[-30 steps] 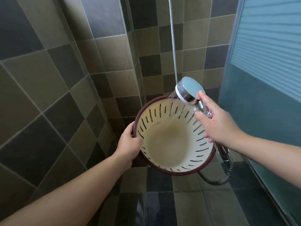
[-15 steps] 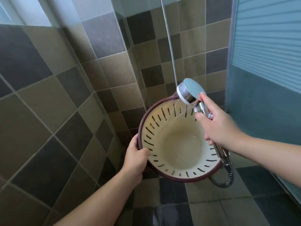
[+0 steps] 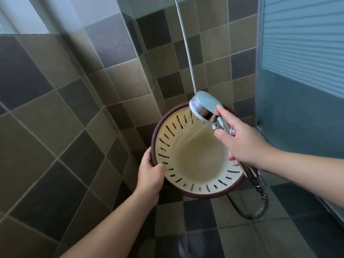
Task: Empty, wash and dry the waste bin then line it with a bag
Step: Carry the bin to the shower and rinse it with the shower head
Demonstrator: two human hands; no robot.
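While water streams from a handheld shower head (image 3: 204,105), a person stands in a tiled shower corner and rinses a round waste bin (image 3: 197,161), seen from a camera on their head looking down. The bin is cream inside with a dark red-brown rim and rows of narrow slots through its wall; it is empty and tilted, its open mouth turned up toward the viewer and its base pointing away toward the wall and floor. The left hand (image 3: 150,174) has its grip curled over the near-left rim, thumb inside against the slotted wall, fingers outside, carrying the bin clear of the floor. The right hand (image 3: 240,140) is wrapped round the chrome handle of the shower head, forefinger stretched up along its neck. The shower head hangs just over the far-right part of the rim, its face angled down and leftward, so the spray crosses the mouth and runs down the inner wall to the base. A metal hose (image 3: 260,207) loops below the bin. The washing step looks under way; since the spray enters along the bin's tilted axis, reaching the unwetted near wall probably calls for the left hand to turn the rim.
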